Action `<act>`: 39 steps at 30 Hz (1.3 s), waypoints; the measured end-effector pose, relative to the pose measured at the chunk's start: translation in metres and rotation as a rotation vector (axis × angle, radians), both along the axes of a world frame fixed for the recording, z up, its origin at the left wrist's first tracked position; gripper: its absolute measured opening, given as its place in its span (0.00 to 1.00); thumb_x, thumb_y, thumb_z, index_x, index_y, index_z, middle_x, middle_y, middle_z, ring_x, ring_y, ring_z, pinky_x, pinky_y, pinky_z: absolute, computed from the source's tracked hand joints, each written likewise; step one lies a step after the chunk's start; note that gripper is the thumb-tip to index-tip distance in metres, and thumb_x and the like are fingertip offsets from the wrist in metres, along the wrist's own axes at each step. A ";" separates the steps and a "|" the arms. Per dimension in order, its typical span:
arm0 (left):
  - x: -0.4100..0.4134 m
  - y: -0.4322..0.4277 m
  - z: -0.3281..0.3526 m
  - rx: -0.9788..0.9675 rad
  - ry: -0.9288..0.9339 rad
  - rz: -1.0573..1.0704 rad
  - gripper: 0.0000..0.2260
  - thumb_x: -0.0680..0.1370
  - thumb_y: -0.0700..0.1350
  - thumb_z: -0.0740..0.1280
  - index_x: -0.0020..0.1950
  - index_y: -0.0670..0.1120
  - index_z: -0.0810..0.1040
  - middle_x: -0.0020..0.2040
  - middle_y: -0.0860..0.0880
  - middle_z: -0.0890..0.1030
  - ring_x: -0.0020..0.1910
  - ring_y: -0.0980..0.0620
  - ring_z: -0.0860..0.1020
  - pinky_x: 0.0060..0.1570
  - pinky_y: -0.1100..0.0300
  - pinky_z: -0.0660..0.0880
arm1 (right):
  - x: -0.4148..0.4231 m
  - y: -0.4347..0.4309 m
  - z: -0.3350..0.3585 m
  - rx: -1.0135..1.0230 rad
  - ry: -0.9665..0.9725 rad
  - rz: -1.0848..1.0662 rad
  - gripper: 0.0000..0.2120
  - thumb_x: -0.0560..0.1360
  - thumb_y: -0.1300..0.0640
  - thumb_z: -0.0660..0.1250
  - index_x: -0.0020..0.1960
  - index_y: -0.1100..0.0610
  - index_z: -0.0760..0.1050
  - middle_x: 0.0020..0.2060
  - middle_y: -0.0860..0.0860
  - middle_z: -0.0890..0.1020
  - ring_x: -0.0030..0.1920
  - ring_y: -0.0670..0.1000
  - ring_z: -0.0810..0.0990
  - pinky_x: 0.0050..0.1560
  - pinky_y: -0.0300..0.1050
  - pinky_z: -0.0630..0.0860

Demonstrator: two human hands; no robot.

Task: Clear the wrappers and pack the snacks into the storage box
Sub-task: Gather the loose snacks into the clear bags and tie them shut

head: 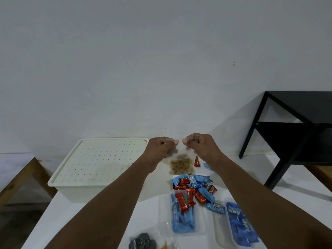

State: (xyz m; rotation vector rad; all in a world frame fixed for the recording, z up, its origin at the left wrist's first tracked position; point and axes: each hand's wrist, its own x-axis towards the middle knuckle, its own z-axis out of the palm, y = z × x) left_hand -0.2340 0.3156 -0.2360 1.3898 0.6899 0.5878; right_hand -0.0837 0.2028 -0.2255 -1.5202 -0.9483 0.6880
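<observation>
Dark candy rolls (pixel 143 241) lay nearest on the white desk (pixel 59 221), with red and blue snacks (pixel 194 191) just past them. Farther off, the left hand (pixel 159 146) and right hand (pixel 199 144) each pinched the top of a clear bag of brown snacks (pixel 181 164), just right of the closed storage box (pixel 97 164).

I hold both arms stretched forward, left hand (pixel 159 149) and right hand (pixel 200 146) close together, each pinching the top of the clear bag (pixel 181 163).

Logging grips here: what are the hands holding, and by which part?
The left hand and right hand each pinch the top edge of the clear bag of brown snacks, one at each side.
</observation>
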 end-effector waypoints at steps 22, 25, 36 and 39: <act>-0.003 0.018 -0.006 0.037 -0.028 0.148 0.09 0.74 0.47 0.75 0.42 0.41 0.83 0.41 0.43 0.87 0.52 0.37 0.83 0.54 0.49 0.79 | 0.013 0.003 -0.014 0.019 0.383 -0.004 0.16 0.73 0.54 0.72 0.54 0.65 0.81 0.45 0.58 0.86 0.47 0.53 0.85 0.46 0.46 0.76; -0.010 0.019 0.003 -0.074 -0.046 0.052 0.10 0.74 0.47 0.74 0.46 0.40 0.82 0.45 0.41 0.86 0.52 0.39 0.84 0.52 0.52 0.80 | 0.016 0.006 -0.012 0.019 0.353 -0.026 0.08 0.75 0.55 0.71 0.47 0.60 0.82 0.43 0.56 0.86 0.48 0.53 0.85 0.44 0.45 0.75; -0.008 0.023 0.010 -0.223 0.096 -0.199 0.09 0.75 0.46 0.73 0.47 0.41 0.84 0.47 0.40 0.82 0.50 0.41 0.83 0.58 0.46 0.75 | 0.007 0.019 0.001 -0.024 0.131 -0.019 0.09 0.76 0.52 0.71 0.48 0.58 0.83 0.42 0.53 0.83 0.45 0.48 0.78 0.42 0.44 0.78; -0.004 0.021 0.003 -0.204 0.104 -0.190 0.09 0.74 0.44 0.74 0.48 0.39 0.83 0.47 0.39 0.81 0.50 0.40 0.80 0.59 0.44 0.75 | -0.003 0.020 -0.003 -0.053 0.142 -0.089 0.14 0.73 0.46 0.72 0.49 0.57 0.82 0.34 0.59 0.74 0.36 0.49 0.72 0.33 0.43 0.73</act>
